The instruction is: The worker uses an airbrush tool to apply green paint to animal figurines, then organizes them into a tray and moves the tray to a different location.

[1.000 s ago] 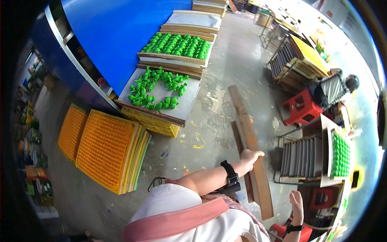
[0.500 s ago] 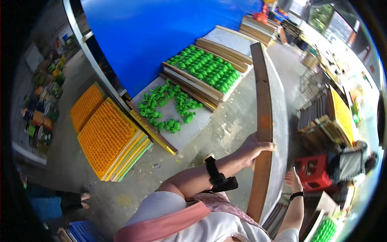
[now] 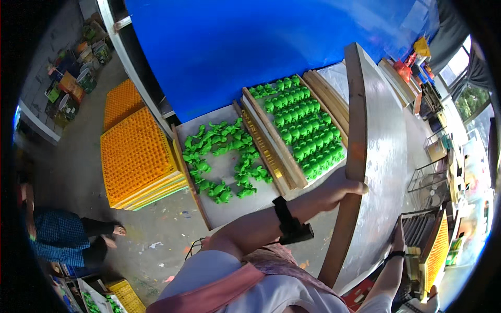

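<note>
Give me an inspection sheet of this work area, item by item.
Surface: grey concrete floor with paint specks.
Job's things: long wood-framed metal-faced board, held up on edge.
Clutter: loose green moulded figures on a flat grey tray; more in neat rows on a wooden-framed tray; stacked orange perforated grids.
Grippers: left hand grips the board's wooden edge; right hand rests against its lower metal face.
Cables: thin dark cord by the torso.
Surroundings: blue sheet behind the trays; a seated person's legs; wire racks.

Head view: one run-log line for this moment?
left hand: grips board wooden edge | right hand: on board's lower edge | board: lifted, tilted | green toys: on trays
</note>
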Demonstrator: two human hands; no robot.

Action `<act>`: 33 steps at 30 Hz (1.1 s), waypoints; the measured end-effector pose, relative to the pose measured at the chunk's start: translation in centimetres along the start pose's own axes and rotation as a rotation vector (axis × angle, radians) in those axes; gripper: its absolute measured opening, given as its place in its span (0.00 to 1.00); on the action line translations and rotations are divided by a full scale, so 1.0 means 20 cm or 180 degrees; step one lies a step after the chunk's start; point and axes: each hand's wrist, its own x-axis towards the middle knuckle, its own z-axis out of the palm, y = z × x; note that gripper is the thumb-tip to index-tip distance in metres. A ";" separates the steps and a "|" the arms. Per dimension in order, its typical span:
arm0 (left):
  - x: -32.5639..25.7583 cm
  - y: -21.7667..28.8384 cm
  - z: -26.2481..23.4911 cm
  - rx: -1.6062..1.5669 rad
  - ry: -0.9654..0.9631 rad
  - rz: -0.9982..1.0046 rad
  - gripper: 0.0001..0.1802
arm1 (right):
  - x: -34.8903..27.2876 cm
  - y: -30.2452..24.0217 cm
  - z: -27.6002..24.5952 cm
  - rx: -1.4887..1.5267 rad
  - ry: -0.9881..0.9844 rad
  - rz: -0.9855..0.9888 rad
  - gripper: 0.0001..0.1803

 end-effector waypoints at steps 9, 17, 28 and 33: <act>0.54 0.07 -0.60 0.0238 0.1707 -0.0422 0.32 | 0.82 -0.59 0.32 0.0206 -0.0216 -0.0496 0.27; 0.63 -0.32 -1.13 0.0774 0.4123 0.0299 0.42 | 1.64 -0.17 1.06 -0.0609 -0.0553 -0.0405 0.22; 0.43 -0.50 -1.54 0.1282 0.5517 0.0320 0.38 | 1.79 -0.13 1.65 -0.1672 -0.1404 0.0290 0.29; 0.48 -0.40 -1.60 0.1480 0.5800 0.0071 0.39 | 1.76 -0.26 1.78 -0.1892 -0.1375 0.0198 0.31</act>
